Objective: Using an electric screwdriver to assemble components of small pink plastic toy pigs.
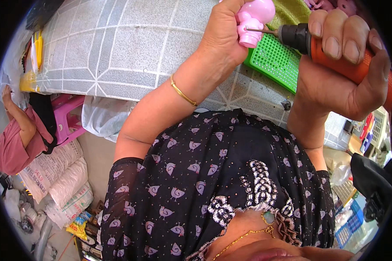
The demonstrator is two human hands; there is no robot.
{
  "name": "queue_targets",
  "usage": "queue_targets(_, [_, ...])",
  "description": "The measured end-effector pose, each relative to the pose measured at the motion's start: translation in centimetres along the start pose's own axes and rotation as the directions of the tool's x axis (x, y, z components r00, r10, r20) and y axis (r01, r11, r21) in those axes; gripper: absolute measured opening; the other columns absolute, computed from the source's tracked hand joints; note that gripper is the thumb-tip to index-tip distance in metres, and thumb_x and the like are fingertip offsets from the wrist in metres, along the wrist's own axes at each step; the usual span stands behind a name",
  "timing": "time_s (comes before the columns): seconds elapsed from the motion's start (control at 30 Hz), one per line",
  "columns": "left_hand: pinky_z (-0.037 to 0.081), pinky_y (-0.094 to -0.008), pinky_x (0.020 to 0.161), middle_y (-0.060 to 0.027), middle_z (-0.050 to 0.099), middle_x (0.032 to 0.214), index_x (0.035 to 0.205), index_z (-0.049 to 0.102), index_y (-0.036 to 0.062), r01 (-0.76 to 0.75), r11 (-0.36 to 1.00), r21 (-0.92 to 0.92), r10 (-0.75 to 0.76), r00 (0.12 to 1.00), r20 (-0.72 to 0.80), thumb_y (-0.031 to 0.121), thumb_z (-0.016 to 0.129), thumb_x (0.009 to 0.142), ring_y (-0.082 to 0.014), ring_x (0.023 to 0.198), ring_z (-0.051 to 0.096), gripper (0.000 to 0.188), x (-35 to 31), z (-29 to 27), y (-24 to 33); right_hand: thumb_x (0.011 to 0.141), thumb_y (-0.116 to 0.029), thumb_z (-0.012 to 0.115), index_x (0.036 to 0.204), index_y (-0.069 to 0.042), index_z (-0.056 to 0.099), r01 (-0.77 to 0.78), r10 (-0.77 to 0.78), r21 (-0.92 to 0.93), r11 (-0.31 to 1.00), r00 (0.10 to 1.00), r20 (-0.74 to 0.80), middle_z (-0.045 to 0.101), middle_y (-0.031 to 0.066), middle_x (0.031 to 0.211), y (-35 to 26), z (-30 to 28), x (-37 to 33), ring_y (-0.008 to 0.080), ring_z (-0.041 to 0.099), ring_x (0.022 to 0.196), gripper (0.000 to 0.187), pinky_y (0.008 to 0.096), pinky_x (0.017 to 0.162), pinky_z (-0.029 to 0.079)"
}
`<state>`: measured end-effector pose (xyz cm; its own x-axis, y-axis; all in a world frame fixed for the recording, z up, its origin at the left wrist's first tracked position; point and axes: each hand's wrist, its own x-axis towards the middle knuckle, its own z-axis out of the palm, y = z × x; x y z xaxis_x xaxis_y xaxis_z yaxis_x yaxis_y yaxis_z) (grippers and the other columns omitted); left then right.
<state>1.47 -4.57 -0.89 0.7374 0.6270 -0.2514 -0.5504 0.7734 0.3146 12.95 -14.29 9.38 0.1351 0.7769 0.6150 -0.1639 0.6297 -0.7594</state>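
Observation:
Near the top of the head view, my left hand [225, 32] is closed around a small glossy pink plastic figure [258, 12] with a rounded head. My right hand [335, 76] grips an orange and black electric screwdriver [295, 37] held sideways, its thin bit pointing left. The bit's tip meets a small hole in the figure's body; how deep it sits I cannot tell. Below the figure lies a green perforated plastic basket [276, 61], partly behind my right wrist. A crumpled yellow-green cloth or sack [287, 13] is beyond it.
A grey tile-patterned cover [126, 39] spreads over the table. More pink pieces [335, 5] lie at the far right. A small dark part [286, 105] rests by my right forearm. To the left are another person [17, 143], a pink stool [67, 117] and stacked white sacks [59, 174].

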Motion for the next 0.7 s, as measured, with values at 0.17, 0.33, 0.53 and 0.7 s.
queue_targets(0.17, [0.053, -0.0286, 0.058, -0.0032, 0.072, 0.089, 0.104, 0.068, 0.0108, 0.01, 1.0, 0.0, -0.01, 1.0, 0.01, 0.027, 0.077, 0.091, -0.0151, 0.072, 0.067, 0.023, 0.1, -0.5, -0.2, 0.102, -0.032, 0.051, 0.113, -0.012, 0.061, 0.002, -0.002, -0.001, 1.0, 1.0, -0.006, 0.057, -0.0018, 0.087, 0.1, 0.1, -0.1, 0.0145, 0.053, 0.079, 0.025, 0.0398, 0.083, 0.041])
queue_targets(0.33, [0.053, -0.0285, 0.058, -0.0032, 0.073, 0.089, 0.105, 0.068, 0.0104, 0.017, 1.0, 0.003, -0.017, 1.0, 0.005, 0.026, 0.077, 0.091, -0.0151, 0.072, 0.068, 0.023, 0.0, 0.0, 0.1, 0.102, -0.032, 0.052, 0.112, -0.011, 0.062, 0.004, -0.004, 0.017, 1.0, 1.0, -0.021, 0.057, -0.0017, 0.087, 0.2, 0.0, -0.2, 0.0143, 0.053, 0.079, 0.025, 0.0393, 0.083, 0.041])
queue_targets(0.53, [0.054, -0.0288, 0.06, -0.0036, 0.073, 0.091, 0.106, 0.068, 0.0103, 0.025, 1.0, -0.007, -0.025, 0.999, 0.027, 0.026, 0.076, 0.091, -0.0154, 0.074, 0.068, 0.023, 0.4, -0.5, 0.3, 0.101, -0.031, 0.053, 0.111, -0.011, 0.064, -0.004, 0.006, 0.046, 0.999, 0.999, -0.048, 0.058, -0.0013, 0.086, 0.1, -0.4, -0.1, 0.0143, 0.053, 0.078, 0.025, 0.0385, 0.082, 0.041])
queue_targets(0.7, [0.054, -0.0295, 0.06, -0.0039, 0.073, 0.094, 0.109, 0.068, 0.0119, -0.011, 1.0, -0.015, 0.011, 1.0, -0.021, 0.026, 0.077, 0.092, -0.0152, 0.075, 0.068, 0.024, 0.0, 0.5, 0.4, 0.101, -0.031, 0.054, 0.111, -0.011, 0.065, 0.017, -0.014, 0.056, 0.998, 0.998, -0.065, 0.059, -0.001, 0.086, -0.7, -0.9, 0.2, 0.0143, 0.053, 0.078, 0.025, 0.0378, 0.081, 0.04])
